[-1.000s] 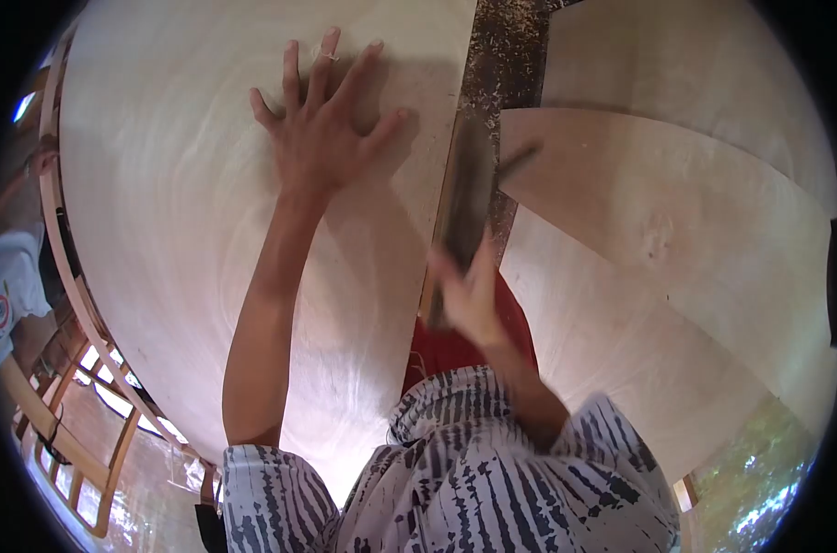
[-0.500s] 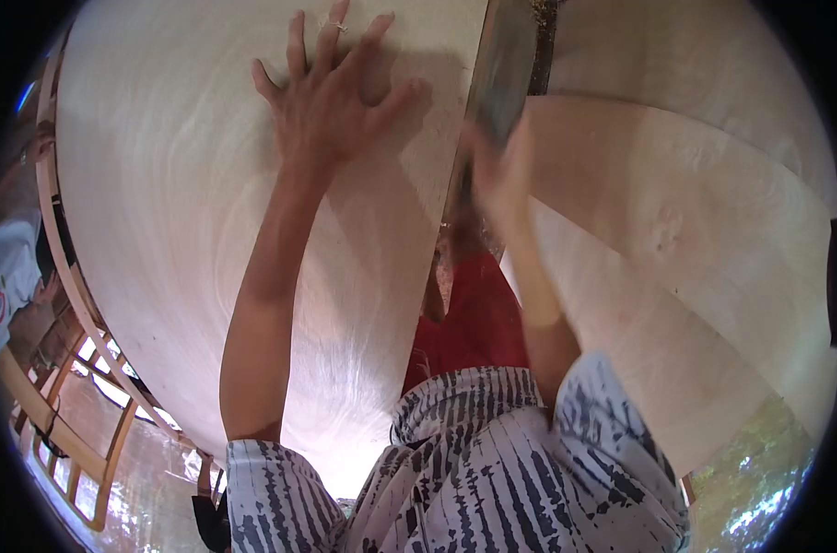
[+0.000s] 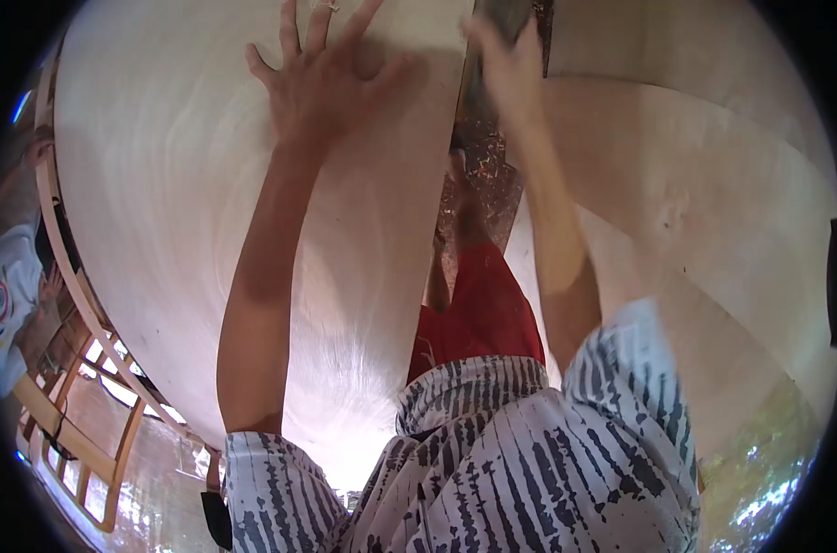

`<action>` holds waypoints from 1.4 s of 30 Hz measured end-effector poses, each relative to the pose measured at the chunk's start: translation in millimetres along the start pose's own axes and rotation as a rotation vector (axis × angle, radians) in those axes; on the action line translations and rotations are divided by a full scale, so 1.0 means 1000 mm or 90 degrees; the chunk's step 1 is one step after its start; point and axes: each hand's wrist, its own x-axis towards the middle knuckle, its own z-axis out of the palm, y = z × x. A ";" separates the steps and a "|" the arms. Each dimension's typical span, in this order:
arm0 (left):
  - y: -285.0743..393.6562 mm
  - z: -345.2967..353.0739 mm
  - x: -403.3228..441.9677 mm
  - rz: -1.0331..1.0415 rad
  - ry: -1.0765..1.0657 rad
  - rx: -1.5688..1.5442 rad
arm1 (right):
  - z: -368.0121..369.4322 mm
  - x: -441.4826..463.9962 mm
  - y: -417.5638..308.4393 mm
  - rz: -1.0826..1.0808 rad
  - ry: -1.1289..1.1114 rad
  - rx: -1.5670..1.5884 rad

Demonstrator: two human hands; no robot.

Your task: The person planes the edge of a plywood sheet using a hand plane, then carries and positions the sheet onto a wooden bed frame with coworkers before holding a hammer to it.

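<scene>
Board [image 3: 179,184]: the broad pale sheet is lying beneath the left hand [image 3: 321,97], its straight right edge running past the person's legs.
Left hand: it is resting palm-down on the board, released, its fingers spreading wide; something thin and pale is circling one finger.
Right hand [image 3: 510,69]: a little blurred, it is gripping a long dark tool [image 3: 504,14], thumb and fingers straddling it.
Tool: it is lying along the board's right edge, its far end running out of sight; I'm not making out its full shape.
Shavings [image 3: 485,157]: they are littering the dark strip between the board and other pale sheets [image 3: 695,175].
Clothes: the person is wearing a striped shirt [image 3: 529,470] and red shorts [image 3: 483,309].
Left side: another person [image 3: 11,295], wearing white, is showing beyond the board, near a wooden frame [image 3: 68,429].
</scene>
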 end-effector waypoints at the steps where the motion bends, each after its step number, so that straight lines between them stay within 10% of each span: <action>1: 0.000 0.001 -0.001 0.000 0.005 0.011 | -0.008 -0.055 0.006 0.054 0.008 -0.067; 2: 0.000 0.001 -0.001 0.005 0.006 0.007 | -0.012 -0.123 -0.009 -0.024 -0.013 -0.185; 5: -0.005 -0.002 -0.001 0.019 0.016 -0.034 | -0.016 -0.309 -0.045 0.345 -0.043 0.124; 8: -0.011 -0.003 0.002 0.003 -0.001 0.003 | -0.010 -0.318 -0.057 0.408 -0.069 0.108; 15: -0.019 0.008 0.000 0.031 0.042 -0.010 | 0.013 0.021 0.034 -0.106 0.093 -0.285; 18: -0.027 0.021 0.004 0.019 0.054 -0.009 | 0.024 0.075 0.044 -0.095 0.049 -0.108; 28: -0.072 0.040 0.001 0.023 0.065 0.050 | 0.017 -0.410 -0.017 0.418 -0.159 0.124; 31: -0.076 0.074 -0.052 0.093 0.152 0.160 | -0.006 -0.435 -0.008 0.562 -0.194 0.134; 38: -0.051 0.017 -0.362 0.218 -0.165 -0.124 | -0.070 -0.364 0.029 0.527 -0.098 0.099; 42: -0.094 0.017 -0.328 -0.088 -0.070 0.014 | -0.056 -0.331 0.058 0.373 -0.081 0.157</action>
